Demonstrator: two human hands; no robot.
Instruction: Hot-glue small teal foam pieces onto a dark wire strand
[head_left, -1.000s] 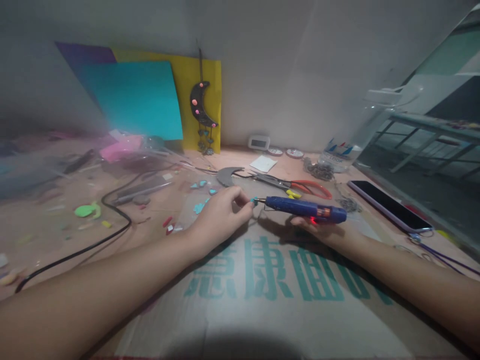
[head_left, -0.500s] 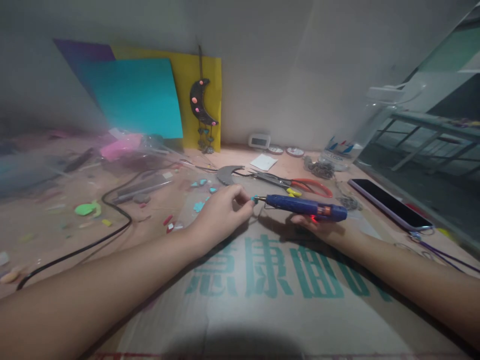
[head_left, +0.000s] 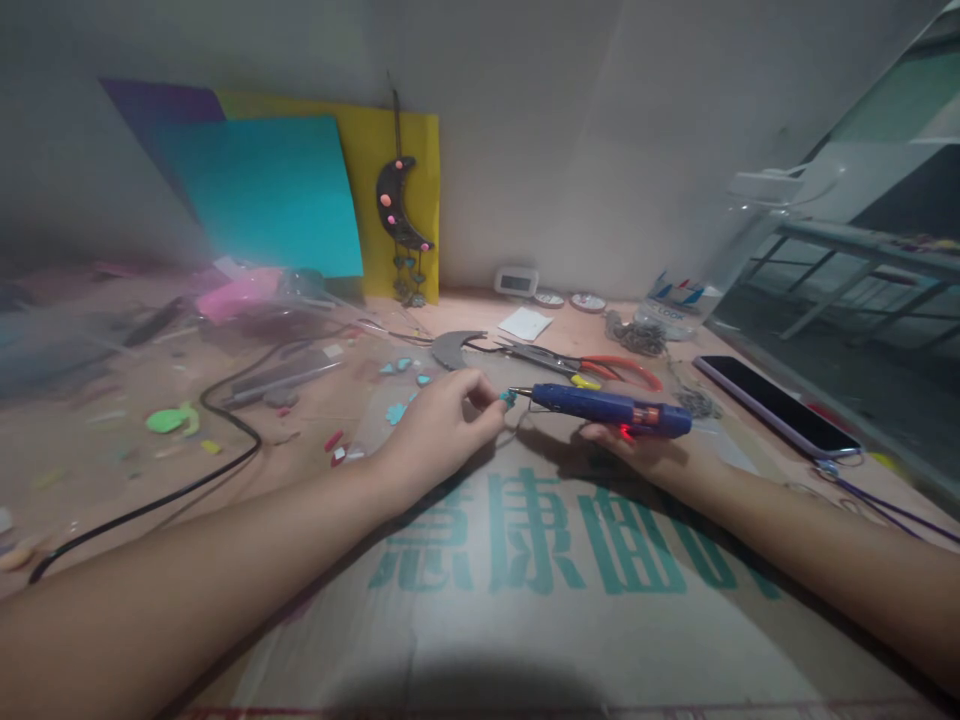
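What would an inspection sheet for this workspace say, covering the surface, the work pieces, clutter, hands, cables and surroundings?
Surface: pinkish tabletop, with printed cardboard under the hands.
Job's things: small teal piece at the metal tip of the blue tool; loose teal pieces nearby.
Clutter: grey crescent, orange-handled pliers, phone; scraps on the left.
Hands: left hand's fingers pinch the teal piece; right hand holds the tool.
Cables: black cable curves across the left side; its connections cannot be told.
Surroundings: yellow sheet against the wall, with a dark crescent ornament in front; bench beyond, right.
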